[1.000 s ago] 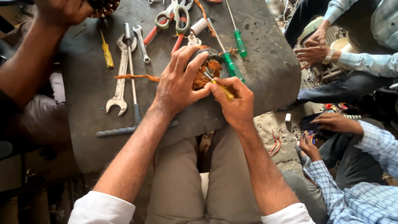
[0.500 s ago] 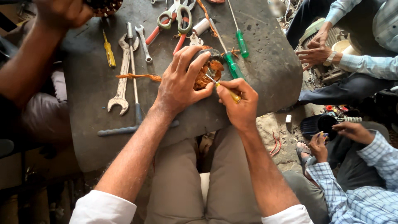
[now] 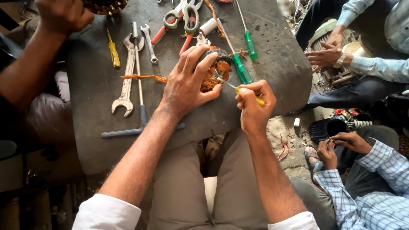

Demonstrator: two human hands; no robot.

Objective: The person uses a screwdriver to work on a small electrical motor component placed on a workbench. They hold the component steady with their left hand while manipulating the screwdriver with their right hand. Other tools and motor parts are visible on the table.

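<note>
My left hand (image 3: pixel 187 83) is wrapped over a small motor stator with orange copper windings (image 3: pixel 213 73), holding it down on the dark worktable (image 3: pixel 93 85). My right hand (image 3: pixel 252 102) grips a small yellow-handled screwdriver (image 3: pixel 245 91), whose thin shaft points left into the windings. A green-handled screwdriver (image 3: pixel 240 67) lies just behind the stator.
Two open-end wrenches (image 3: pixel 126 79), a long grey-handled tool (image 3: pixel 138 85), a yellow screwdriver (image 3: pixel 113 53), scissors and red-handled pliers (image 3: pixel 181 19) lie on the table. Another person's hand (image 3: pixel 59 15) holds a wound part at top left. Two other people sit on the right, one handling a black part (image 3: pixel 326 127).
My hands stay on the stator; the screwdriver tip has shifted slightly in the windings. The person at lower right has moved their hands onto the black part.
</note>
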